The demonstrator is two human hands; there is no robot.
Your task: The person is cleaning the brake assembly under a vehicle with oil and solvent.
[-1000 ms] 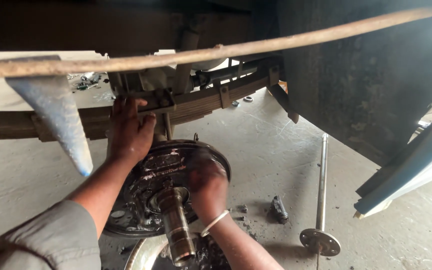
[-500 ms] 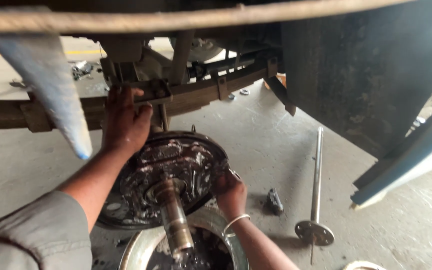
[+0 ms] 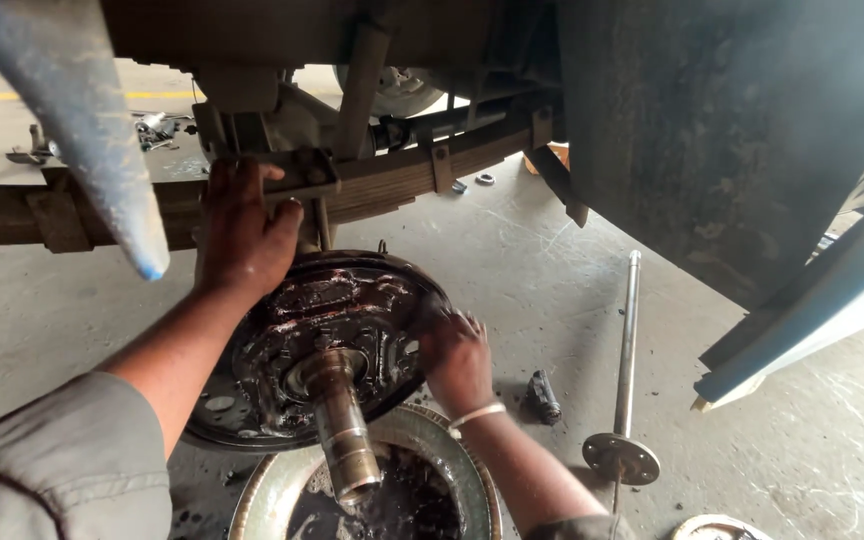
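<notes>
1. While the head view looks down under the vehicle, the left hand (image 3: pixel 242 225) rests on the leaf spring (image 3: pixel 402 175), its fingers (image 3: pixel 277 215) curled loosely over the spring's lower edge beside a clamp plate (image 3: pixel 302 172); whether they actually clamp the spring cannot be told.
2. Right hand (image 3: pixel 457 355) sits at the right rim of the greasy brake backing plate (image 3: pixel 322 345); its fingers (image 3: pixel 444 325) are bent together and press on the plate's edge, fingertips hidden behind the rim.
3. Backing plate lies directly below the left fingers and just left of the right fingers, tilted toward the camera.
4. Axle spindle (image 3: pixel 342 425) juts from the plate's centre, between the two forearms, its tip over a round metal pan (image 3: pixel 457 470) holding dark oil.
5. Right wrist carries a pale bangle (image 3: pixel 477 412).
6. Axle shaft (image 3: pixel 627 365) with a flanged end lies on the concrete floor (image 3: pixel 542 260), well right of the right fingers; a small dark part (image 3: pixel 544 395) lies between them.
</notes>
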